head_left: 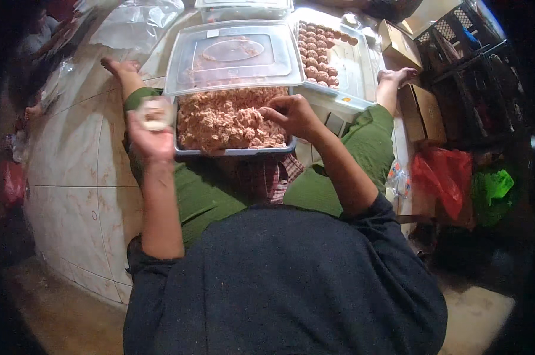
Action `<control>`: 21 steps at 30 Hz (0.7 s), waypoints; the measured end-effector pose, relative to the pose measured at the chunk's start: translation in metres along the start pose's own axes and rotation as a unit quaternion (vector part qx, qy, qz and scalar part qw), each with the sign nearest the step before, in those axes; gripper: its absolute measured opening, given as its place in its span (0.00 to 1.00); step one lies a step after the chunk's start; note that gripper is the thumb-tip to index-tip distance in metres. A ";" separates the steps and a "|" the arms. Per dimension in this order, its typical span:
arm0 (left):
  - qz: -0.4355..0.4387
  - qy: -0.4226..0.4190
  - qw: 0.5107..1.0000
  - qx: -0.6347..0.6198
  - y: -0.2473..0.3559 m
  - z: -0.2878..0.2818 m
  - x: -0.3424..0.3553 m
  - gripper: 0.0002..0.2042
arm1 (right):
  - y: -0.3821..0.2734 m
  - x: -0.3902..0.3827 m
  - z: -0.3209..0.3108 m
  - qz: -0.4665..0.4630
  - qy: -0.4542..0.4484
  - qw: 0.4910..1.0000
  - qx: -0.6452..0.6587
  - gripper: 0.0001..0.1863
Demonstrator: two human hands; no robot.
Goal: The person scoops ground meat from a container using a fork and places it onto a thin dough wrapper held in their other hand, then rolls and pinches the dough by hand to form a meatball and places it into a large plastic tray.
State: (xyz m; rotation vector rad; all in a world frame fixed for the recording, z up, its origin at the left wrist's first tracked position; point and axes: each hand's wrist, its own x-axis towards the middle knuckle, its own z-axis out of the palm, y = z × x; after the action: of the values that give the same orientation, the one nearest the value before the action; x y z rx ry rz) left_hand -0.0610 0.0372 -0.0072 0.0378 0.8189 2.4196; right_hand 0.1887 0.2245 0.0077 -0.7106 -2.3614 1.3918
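Observation:
A clear plastic tub (190,152) full of pink minced meat (217,121) sits between my legs. My right hand (298,116) is at the tub's right side, its fingers closed in a pinch on some of the minced meat. To the left of the tub, my left hand (151,143) is palm up, holding a pale round disc (155,125) with a small lump of meat on it. Motion blurs this hand, so I cannot tell what the disc is made of. A translucent lid (273,74) lies over the tub's far part, with meat smears on it.
Rows of round meatballs (316,54) stand in a clear tray (369,68) at the back right. Another clear container (243,13) is behind the lid. Cardboard boxes (426,112), a black crate (486,89) and a red plastic bag (445,180) line the right. Clear plastic sheeting (138,26) lies far left.

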 end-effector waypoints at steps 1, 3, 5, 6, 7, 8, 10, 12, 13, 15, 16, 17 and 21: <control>-0.080 -0.044 0.996 0.016 -0.016 -0.011 -0.006 0.24 | -0.017 -0.004 -0.005 -0.027 -0.017 0.999 -0.008 0.12; -0.261 -0.143 0.953 -0.047 -0.048 0.017 -0.043 0.30 | -0.037 -0.012 -0.018 -0.032 -0.059 0.998 0.017 0.09; -0.262 -0.071 0.960 -0.062 -0.050 0.024 -0.072 0.36 | -0.054 -0.016 -0.006 -0.087 -0.046 0.995 0.025 0.09; -0.275 -0.095 0.954 -0.079 -0.050 0.035 -0.084 0.37 | -0.057 -0.021 -0.002 -0.121 -0.016 0.992 0.031 0.08; -0.300 -0.094 0.944 -0.095 -0.059 0.044 -0.087 0.37 | -0.059 -0.029 -0.005 -0.100 0.001 0.995 0.022 0.07; -0.325 -0.093 0.935 -0.111 -0.067 0.050 -0.089 0.38 | -0.055 -0.034 -0.004 -0.094 0.008 0.995 0.017 0.07; -0.311 -0.165 0.932 -0.090 -0.068 0.055 -0.095 0.33 | -0.058 -0.038 0.004 -0.198 0.067 0.975 -0.074 0.06; -0.295 -0.238 0.923 -0.069 -0.068 0.060 -0.101 0.29 | -0.055 -0.046 0.014 -0.195 0.079 0.974 -0.077 0.07; -0.239 -0.228 0.944 0.019 -0.069 0.063 -0.104 0.24 | -0.051 -0.048 0.019 -0.203 0.090 0.969 -0.108 0.07; -0.204 -0.197 0.954 0.092 -0.066 0.063 -0.107 0.17 | -0.052 -0.054 0.020 -0.178 0.096 0.969 -0.139 0.06; -0.204 -0.198 0.954 0.094 -0.068 0.058 -0.106 0.17 | -0.054 -0.054 0.016 -0.178 0.097 0.969 -0.138 0.06; -0.214 -0.185 0.957 0.064 -0.072 0.051 -0.104 0.17 | -0.055 -0.053 0.011 -0.177 0.080 0.968 -0.160 0.06; -0.252 -0.130 0.959 0.010 -0.072 0.049 -0.094 0.18 | -0.054 -0.053 -0.005 -0.159 0.052 0.974 -0.153 0.06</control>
State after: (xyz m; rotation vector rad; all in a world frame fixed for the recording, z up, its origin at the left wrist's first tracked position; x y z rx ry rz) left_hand 0.0648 0.0607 0.0065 0.1362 0.6392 1.8762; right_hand 0.2210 0.1766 0.0567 -0.4387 -2.4961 0.8505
